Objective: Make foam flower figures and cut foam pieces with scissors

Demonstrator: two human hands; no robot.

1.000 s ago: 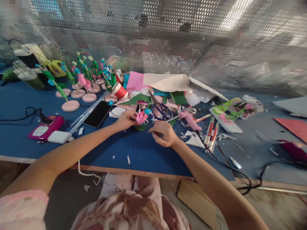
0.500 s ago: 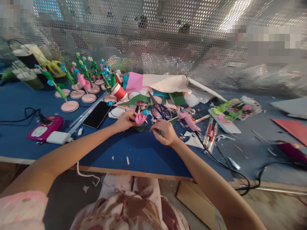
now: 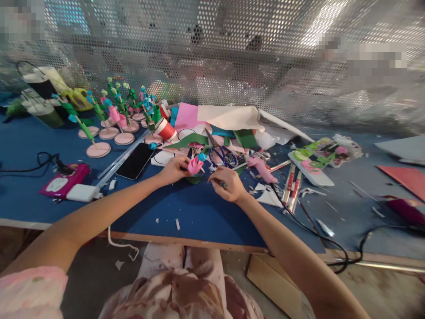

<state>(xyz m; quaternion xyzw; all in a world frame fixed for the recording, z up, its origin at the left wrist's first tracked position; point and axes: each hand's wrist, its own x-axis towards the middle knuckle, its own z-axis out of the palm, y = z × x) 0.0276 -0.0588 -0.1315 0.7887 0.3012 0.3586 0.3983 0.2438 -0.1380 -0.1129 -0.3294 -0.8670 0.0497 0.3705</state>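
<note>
My left hand [image 3: 175,170] is closed on a small paper flower [image 3: 195,165], a pink curled strip with a blue tip. Just to the right, my right hand [image 3: 229,182] is curled with fingertips together, apart from the flower. Whatever it pinches, if anything, is too small or hidden to name. A green paper piece [image 3: 193,180] shows below the flower. Behind my hands lie blue-handled scissors [image 3: 223,155], blades pointing away. A pink glue gun [image 3: 262,168] rests to the right of my right hand.
Several paper flowers on round pink bases [image 3: 98,149] stand at the back left. A phone [image 3: 134,161] lies near my left forearm, by a magenta power strip [image 3: 64,179]. Foam sheets [image 3: 229,116] are piled behind. The glue gun's black cord [image 3: 295,217] runs right, past white scraps [image 3: 268,197].
The view has shifted very slightly. Both hands keep nearly the same place and grip, with the flower still in my left hand.
</note>
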